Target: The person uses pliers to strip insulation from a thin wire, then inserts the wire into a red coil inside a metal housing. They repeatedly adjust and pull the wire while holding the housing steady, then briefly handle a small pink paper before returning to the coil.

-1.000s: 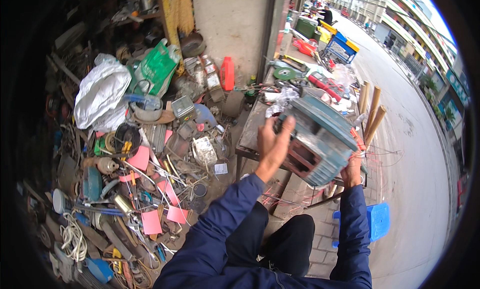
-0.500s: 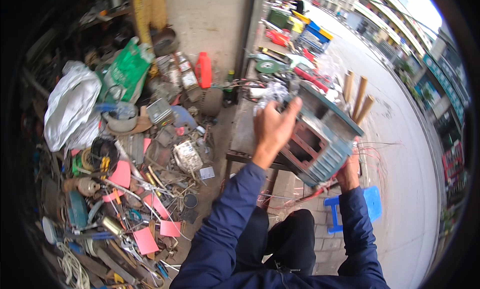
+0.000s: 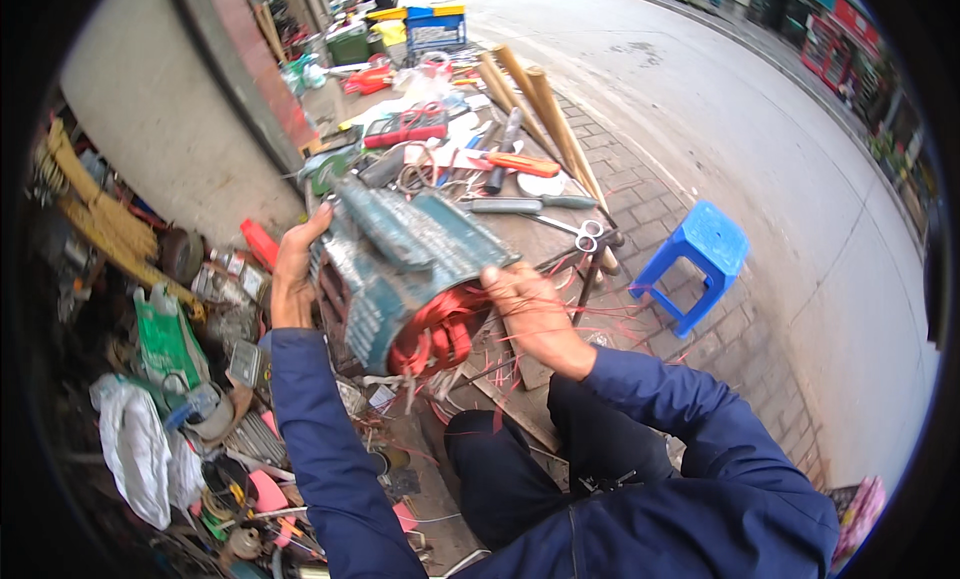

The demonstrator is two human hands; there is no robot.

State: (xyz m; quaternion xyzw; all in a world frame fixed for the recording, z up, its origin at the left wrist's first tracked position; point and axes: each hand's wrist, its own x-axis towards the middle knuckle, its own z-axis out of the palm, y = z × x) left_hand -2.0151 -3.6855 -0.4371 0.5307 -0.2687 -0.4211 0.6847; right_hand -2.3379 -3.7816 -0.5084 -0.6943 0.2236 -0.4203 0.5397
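Between my hands is a worn green, ribbed electric motor housing (image 3: pixel 415 234), tilted with its open end toward me. Red windings (image 3: pixel 440 331) fill that opening, and loose red wires trail from it to the right. My left hand (image 3: pixel 296 264) is closed on the housing's left side, near its top. At the right rim of the opening, my right hand (image 3: pixel 530 309) grips the edge with bent fingers. Whether the housing also rests on the workbench (image 3: pixel 505 237) is hidden from view.
On the bench lie a red multimeter (image 3: pixel 405 129), an orange-handled tool (image 3: pixel 522 164), scissors (image 3: pixel 588 236) and wooden handles (image 3: pixel 560 124). A blue stool (image 3: pixel 708 241) stands on the paving at right. Scrap and a white sack (image 3: pixel 135 444) crowd the left.
The housing has turned, bringing its winding-filled end toward me, and now sits further left. Both hands have moved left with it. The whole view has swung right.
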